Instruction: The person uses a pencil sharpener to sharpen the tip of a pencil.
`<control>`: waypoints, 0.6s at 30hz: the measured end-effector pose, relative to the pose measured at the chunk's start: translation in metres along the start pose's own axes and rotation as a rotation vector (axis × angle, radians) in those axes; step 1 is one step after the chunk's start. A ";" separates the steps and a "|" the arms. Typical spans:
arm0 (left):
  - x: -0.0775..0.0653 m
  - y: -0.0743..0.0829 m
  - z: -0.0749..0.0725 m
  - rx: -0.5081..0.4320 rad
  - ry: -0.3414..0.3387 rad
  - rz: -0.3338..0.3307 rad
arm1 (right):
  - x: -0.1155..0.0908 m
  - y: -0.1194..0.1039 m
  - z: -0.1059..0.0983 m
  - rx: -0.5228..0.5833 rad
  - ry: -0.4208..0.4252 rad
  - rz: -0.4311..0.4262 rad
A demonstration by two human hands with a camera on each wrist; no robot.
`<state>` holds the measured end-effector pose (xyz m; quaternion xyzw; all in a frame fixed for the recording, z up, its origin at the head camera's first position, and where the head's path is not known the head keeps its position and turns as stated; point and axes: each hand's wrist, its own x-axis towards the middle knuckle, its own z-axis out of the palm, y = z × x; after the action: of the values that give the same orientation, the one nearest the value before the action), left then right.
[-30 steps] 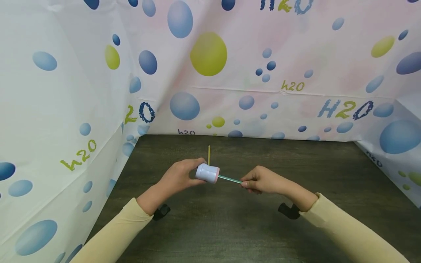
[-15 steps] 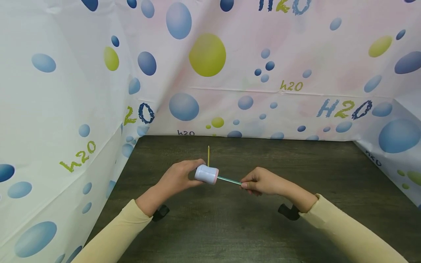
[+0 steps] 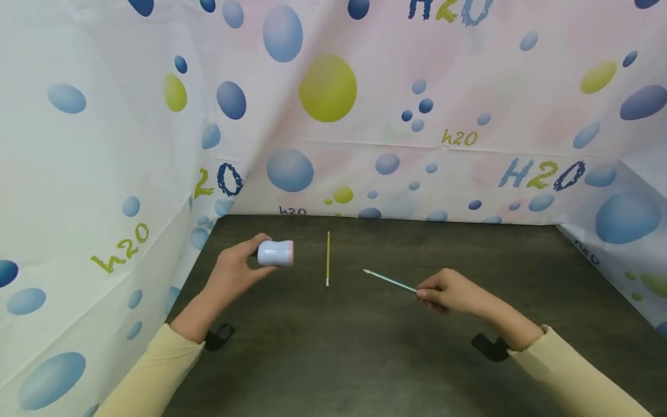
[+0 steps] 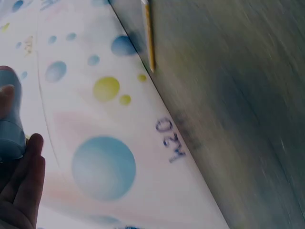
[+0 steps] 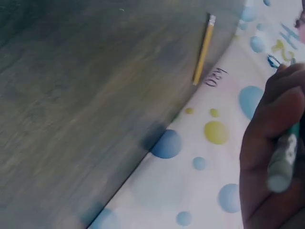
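Note:
In the head view my left hand (image 3: 231, 269) grips a pale blue barrel-shaped pencil sharpener (image 3: 275, 253) with a pink end, held sideways between thumb and fingers. The pink end faces right. My right hand (image 3: 453, 292) pinches a teal pencil (image 3: 389, 280) near its back end; its pale tip points left toward the sharpener, well apart from it. Between the hands a yellow pencil (image 3: 327, 260) lies on the dark table, eraser end nearer me. Part of the sharpener (image 4: 9, 124) shows at the left edge of the left wrist view. The teal pencil's blunt end (image 5: 280, 176) juts from my right fingers.
The dark wooden table (image 3: 344, 359) meets a white backdrop sheet (image 3: 396, 69) with blue and green dots behind it. The sheet also rises along the left and right sides. Dark straps with small mounts sit at both wrists.
The teal pencil has come out of the sharpener. My left hand has moved left with the sharpener, my right hand to the right with the pencil. The whole yellow pencil now shows.

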<state>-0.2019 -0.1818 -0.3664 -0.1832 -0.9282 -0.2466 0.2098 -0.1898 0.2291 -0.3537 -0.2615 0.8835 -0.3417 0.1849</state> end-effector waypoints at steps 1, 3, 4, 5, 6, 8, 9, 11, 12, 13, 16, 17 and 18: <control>-0.002 -0.001 -0.002 0.000 -0.016 0.002 | -0.001 0.001 0.000 0.020 0.001 0.002; -0.004 0.000 -0.001 -0.016 -0.053 0.026 | 0.000 0.000 0.002 0.067 -0.010 -0.002; -0.003 0.002 0.000 -0.025 -0.060 0.040 | 0.000 -0.001 0.001 0.082 -0.015 -0.007; -0.001 0.003 0.001 -0.038 -0.064 0.047 | 0.000 -0.002 0.000 0.091 -0.020 -0.014; 0.000 0.005 0.003 -0.051 -0.061 0.044 | 0.001 -0.003 -0.001 0.099 -0.027 -0.021; 0.001 0.006 0.006 -0.071 -0.047 0.019 | 0.000 -0.004 -0.001 0.119 -0.037 -0.027; 0.001 0.007 0.006 -0.080 -0.039 0.005 | -0.001 -0.004 -0.002 0.131 -0.038 -0.029; 0.001 0.008 0.008 -0.098 -0.031 -0.016 | -0.004 -0.002 -0.001 0.161 -0.043 -0.030; 0.001 0.008 0.008 -0.102 -0.029 -0.023 | -0.005 -0.001 -0.001 0.180 -0.046 -0.024; 0.001 0.008 0.008 -0.104 -0.026 -0.024 | -0.006 0.000 -0.001 0.203 -0.048 -0.014; 0.001 0.009 0.007 -0.116 -0.023 -0.038 | -0.009 0.002 -0.001 0.258 -0.054 0.017; 0.001 0.009 0.007 -0.119 -0.027 -0.044 | -0.009 0.002 -0.002 0.271 -0.055 0.029; 0.001 0.010 0.007 -0.124 -0.031 -0.049 | -0.010 0.002 -0.002 0.284 -0.057 0.041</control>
<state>-0.2005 -0.1700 -0.3676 -0.1769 -0.9185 -0.3058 0.1774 -0.1838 0.2372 -0.3525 -0.2244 0.8258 -0.4519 0.2518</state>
